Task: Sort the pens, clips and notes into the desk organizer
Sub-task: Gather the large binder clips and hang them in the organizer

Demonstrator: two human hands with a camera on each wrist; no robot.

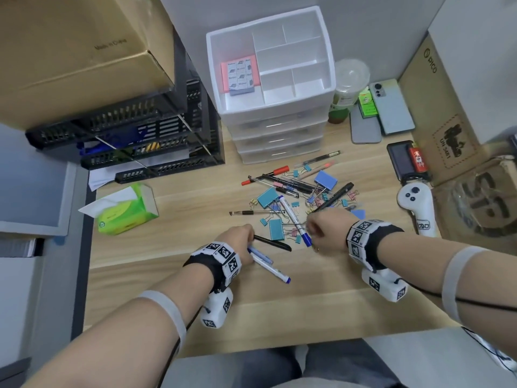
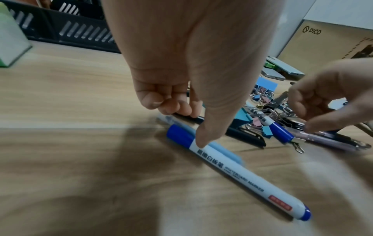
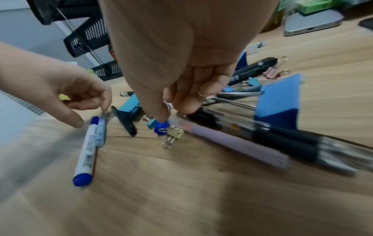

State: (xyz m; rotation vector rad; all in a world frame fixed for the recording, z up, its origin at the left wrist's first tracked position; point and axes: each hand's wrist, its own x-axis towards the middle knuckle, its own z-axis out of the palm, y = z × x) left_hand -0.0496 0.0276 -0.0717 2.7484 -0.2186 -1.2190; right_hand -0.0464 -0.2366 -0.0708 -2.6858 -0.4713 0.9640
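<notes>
Over on the left of the light wooden table (image 1: 173, 242) sits a green tissue box (image 1: 127, 210), with black slotted plastic trays (image 1: 126, 141) stacked behind it under a brown cardboard box (image 1: 81, 46). Moving right, the left hand (image 1: 237, 243) is down on the table, fingers curled; its thumb tip presses on a white whiteboard marker with a blue cap (image 2: 238, 174), a pale blue pen (image 1: 261, 254) lies just beside that marker, and the fingertips (image 2: 177, 108) touch a black pen (image 1: 272, 242), so this grip touches the pens but I cannot tell that it has closed on any. Behind, at the back of the table, stands the white plastic desk organizer with drawers (image 1: 277, 113), and a pink pad of sticky notes (image 1: 239, 75) lies in its left top compartment. Centre stage is the loose heap of pens and teal, blue and pink binder clips (image 1: 296, 194), spread in front of the organizer, with a second blue-capped whiteboard marker (image 1: 295, 219) running through it. Next, the right hand (image 1: 326, 229) is at the near edge of the heap; its grip is clenched around several pens, a lilac one (image 3: 232, 142) among them, with a long black pen (image 1: 334, 196) sticking out away from the person. Below its thumb a small gold binder clip (image 3: 173, 134) lies on the table. Farther right lie a white game controller (image 1: 416, 203), two phones (image 1: 383, 116) and a clear lidded cup (image 1: 348, 88).
</notes>
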